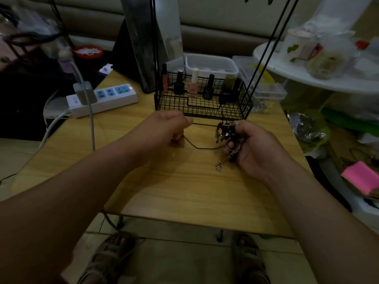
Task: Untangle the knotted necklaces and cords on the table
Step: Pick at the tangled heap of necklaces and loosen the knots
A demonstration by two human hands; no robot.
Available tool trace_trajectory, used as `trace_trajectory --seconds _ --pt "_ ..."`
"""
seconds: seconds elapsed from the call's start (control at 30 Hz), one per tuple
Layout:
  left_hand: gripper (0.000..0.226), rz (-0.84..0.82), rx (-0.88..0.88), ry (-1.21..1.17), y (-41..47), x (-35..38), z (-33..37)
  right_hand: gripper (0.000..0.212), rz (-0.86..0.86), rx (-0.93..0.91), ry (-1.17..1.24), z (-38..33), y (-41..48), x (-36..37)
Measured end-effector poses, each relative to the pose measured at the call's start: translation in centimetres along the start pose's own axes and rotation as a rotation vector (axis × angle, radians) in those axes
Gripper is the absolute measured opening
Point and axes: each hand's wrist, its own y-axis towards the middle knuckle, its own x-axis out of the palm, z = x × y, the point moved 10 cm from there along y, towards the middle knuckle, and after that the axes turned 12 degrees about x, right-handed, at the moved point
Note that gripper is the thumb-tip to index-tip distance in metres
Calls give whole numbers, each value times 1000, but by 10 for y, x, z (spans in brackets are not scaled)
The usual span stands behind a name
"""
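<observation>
The right hand (253, 147) clutches the knotted bundle (229, 138) while the left hand (171, 127) pinches a dark cord (205, 125) taut; pulling harder would likely tighten the knot.

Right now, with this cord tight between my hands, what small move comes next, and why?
Probably slacken the cord a little instead of pulling harder: it runs taut from the left hand into the tangle the right hand grips, so more pull would likely tighten the knot.
</observation>
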Motion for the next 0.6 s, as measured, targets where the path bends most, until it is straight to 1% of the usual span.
trace_trajectory --seconds 0.07,0.13,0.17,0.23,0.3,0.37,0.4,0.47,0.53,0.6 --pt "33 43 7 -42 1 -4 0 10 -1 6 -22 2 -1 0" --pt "20 104 6 -145 1 -9 1 10 17 8 -43 3 -2 0" --pt "19 123 3 -214 1 -10 3 11 24 7 -51 3 -2 -1" --pt "26 129 -15 -348 2 -9 3 11 30 0 -65 1 -2 -1" --pt "33 143 -55 -355 0 -11 -1 11 46 -22 -116 -3 -2 -3" --pt "32 189 -93 -214 -2 -20 -7 12 58 -57 -209 -7 -3 -4" --pt "29 222 -93 -81 -3 -27 -8 12 66 -74 -270 -9 -3 -5" --pt "24 278 -51 273 -3 -43 -4 14 94 -103 -390 -12 -4 -9" --pt "15 298 15 542 -2 -48 3 15 92 -114 -430 -12 -5 -11" --pt "7 284 56 665 -3 -44 6 17 61 -88 -413 -9 -4 -9"
